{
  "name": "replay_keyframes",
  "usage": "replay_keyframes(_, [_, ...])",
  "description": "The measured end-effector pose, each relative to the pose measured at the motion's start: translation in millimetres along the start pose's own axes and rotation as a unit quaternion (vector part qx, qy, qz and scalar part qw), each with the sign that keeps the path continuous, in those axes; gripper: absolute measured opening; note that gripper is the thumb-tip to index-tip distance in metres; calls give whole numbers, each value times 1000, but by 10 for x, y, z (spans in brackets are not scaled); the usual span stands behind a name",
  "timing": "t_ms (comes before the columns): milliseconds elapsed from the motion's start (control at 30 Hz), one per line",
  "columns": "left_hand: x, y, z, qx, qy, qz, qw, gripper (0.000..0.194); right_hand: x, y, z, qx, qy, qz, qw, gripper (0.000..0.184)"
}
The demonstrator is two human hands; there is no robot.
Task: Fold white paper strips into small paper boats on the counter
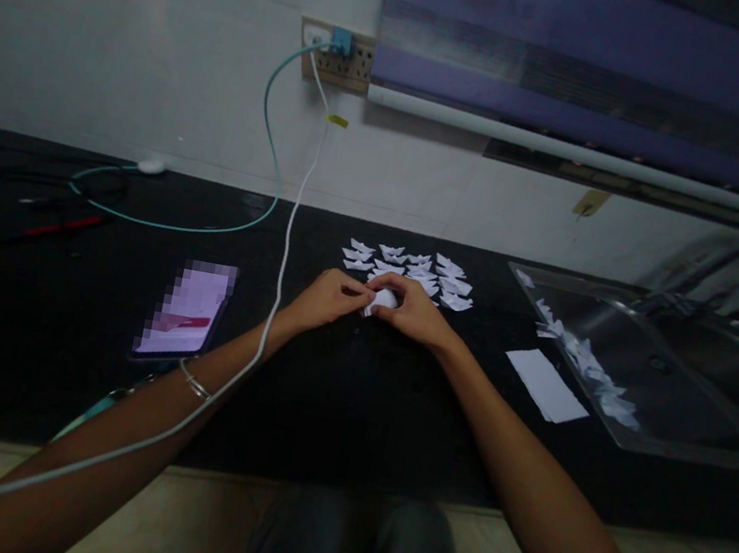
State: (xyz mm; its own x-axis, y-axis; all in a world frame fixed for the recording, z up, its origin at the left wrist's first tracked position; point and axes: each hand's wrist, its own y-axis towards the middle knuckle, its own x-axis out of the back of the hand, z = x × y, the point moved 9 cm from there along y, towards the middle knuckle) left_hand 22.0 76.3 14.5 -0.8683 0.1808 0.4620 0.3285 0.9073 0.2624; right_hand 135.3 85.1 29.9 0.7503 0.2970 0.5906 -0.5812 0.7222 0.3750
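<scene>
Between my two hands is a small piece of folded white paper (383, 300), held just above the black countertop (345, 415). My left hand (332, 297) pinches its left edge between thumb and fingers. Curled around its right side and top is my right hand (415, 308), with the thumb underneath. The paper's exact folds are too small to make out. Right behind my hands stand several white paper boats (454, 286) in rows, the nearest ones partly hidden by my fingers.
A stack of white paper sheets (545, 384) lies to the right, beside a metal sink (675, 407) with more folded paper (593, 368) along its rim. On the left lies a phone (188, 311). A white cable (288, 243) hangs from the wall socket (350, 63) across my left arm.
</scene>
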Motion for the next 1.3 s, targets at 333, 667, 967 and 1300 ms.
replay_keyframes(333, [58, 35, 41, 6, -12, -32, 999, 32, 56, -81, 270, 114, -199, -68, 971, 34])
replay_keyframes(667, [34, 23, 70, 23, -32, -21, 999, 34, 41, -75, 231, 100, -225, -49, 968, 26])
replay_keyframes(967, [37, 22, 126, 71, -217, -39, 973, 22, 28, -100, 465, 181, -268, -52, 945, 30])
replay_keyframes(1300, [7, 25, 173, 82, -242, -17, 967, 27, 165, -95, 405, 183, -179, -79, 964, 15])
